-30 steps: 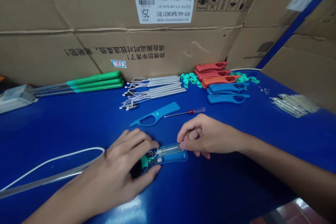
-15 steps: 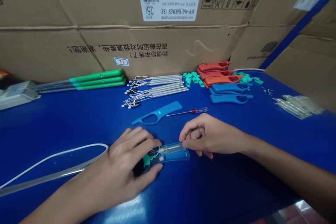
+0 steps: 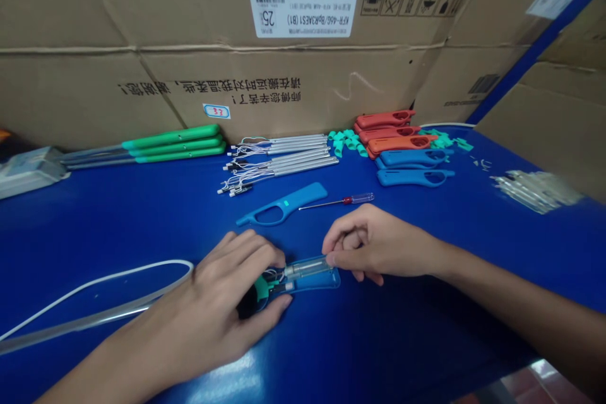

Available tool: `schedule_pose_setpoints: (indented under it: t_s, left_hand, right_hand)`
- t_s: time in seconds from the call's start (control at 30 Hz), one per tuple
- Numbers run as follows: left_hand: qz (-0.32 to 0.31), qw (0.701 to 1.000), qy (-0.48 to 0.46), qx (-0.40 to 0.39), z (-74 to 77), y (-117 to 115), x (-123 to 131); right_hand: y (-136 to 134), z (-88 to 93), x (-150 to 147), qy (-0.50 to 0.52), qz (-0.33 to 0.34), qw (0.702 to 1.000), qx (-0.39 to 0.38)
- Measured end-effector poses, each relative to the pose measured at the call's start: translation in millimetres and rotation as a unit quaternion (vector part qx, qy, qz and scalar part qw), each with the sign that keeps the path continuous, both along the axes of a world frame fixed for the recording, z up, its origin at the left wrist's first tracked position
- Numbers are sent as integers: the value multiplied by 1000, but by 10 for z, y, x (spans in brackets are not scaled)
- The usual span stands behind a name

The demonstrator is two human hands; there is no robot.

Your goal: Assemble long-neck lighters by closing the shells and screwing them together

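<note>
A blue lighter casing half (image 3: pixel 326 279) lies on the table, its inside facing up. My left hand (image 3: pixel 237 284) is closed round its left end and hides much of it. Inside the casing sit a clear fuel tank (image 3: pixel 307 267), thin wires (image 3: pixel 274 274) and a green trigger piece (image 3: pixel 261 289). My right hand (image 3: pixel 367 245) pinches the tank's right end between thumb and forefinger, its other fingers curled. Just beyond my hands rests another blue casing half (image 3: pixel 298 199) with a small green spot. Beside it lies a screwdriver (image 3: pixel 353 199) with a clear and red handle.
Silver lighter rods with wires (image 3: pixel 303 161) lie at the back, beside green trigger pieces (image 3: pixel 348 140). Red, orange and blue casings (image 3: pixel 407 159) are stacked to their right. Clear tanks (image 3: pixel 534 190) lie far right, green-handled tools (image 3: pixel 175 144) left. A cardboard box (image 3: pixel 189 19) walls the back.
Both hands keep almost the same place on the casing and the tank. The whole view has shifted very slightly.
</note>
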State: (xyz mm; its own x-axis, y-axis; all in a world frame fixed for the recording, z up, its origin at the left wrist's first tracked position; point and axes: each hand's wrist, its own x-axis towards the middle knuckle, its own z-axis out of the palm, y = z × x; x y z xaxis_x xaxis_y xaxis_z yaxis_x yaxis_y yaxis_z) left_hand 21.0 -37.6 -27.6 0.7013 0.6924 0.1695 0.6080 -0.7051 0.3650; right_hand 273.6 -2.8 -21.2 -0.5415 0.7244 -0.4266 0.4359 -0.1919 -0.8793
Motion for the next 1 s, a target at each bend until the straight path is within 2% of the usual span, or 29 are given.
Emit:
schedule_pose_setpoints:
  t_s: [0.33,0.8,1.0]
  left_hand:
    - [-31,999,-8,-9,23,13,10]
    - [-22,1000,-13,16,-11,23,5]
    - [-5,999,5,40,12,35,-30]
  right_hand:
    - [8,18,3,-4,12,1000,9]
    - [-5,25,-25,-14,-4,1000,7]
    - [2,84,-8,-19,-6,999,39]
